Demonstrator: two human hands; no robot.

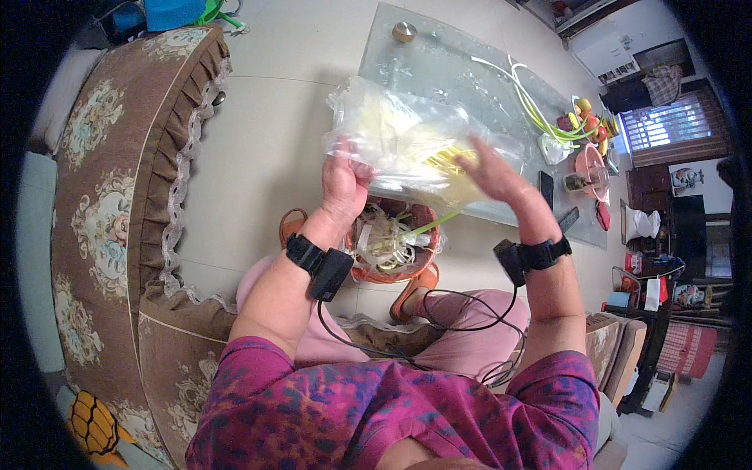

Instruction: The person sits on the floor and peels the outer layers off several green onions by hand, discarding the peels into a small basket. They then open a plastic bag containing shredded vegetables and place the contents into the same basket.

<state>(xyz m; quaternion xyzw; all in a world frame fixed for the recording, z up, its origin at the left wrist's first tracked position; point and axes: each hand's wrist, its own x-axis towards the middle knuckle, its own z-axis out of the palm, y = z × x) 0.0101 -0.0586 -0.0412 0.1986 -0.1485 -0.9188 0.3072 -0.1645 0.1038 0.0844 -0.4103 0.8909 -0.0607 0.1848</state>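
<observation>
My left hand (342, 183) grips the near left edge of a clear plastic bag (382, 126) over the glass table. Thin yellow stalks (440, 157), perhaps yellow chives, show within or under the film; which one I cannot tell. Blurred by motion, my right hand (496, 173) is at the bag's right side with its fingers apart, and nothing is seen in it. Below the bag, between my feet, stands an orange-red waste basket (435, 238) with a plastic liner, holding scraps. One green stalk (437, 222) leans across its rim.
On the glass table (446, 59) are a round metal lid (404, 32), long green onions (529, 108), fruit (590, 123), a pink bowl (589, 155), a phone (546, 187) and a remote control (568, 220). A flowered sofa (100, 194) runs along the left. Black cables (432, 311) hang from my wrist devices.
</observation>
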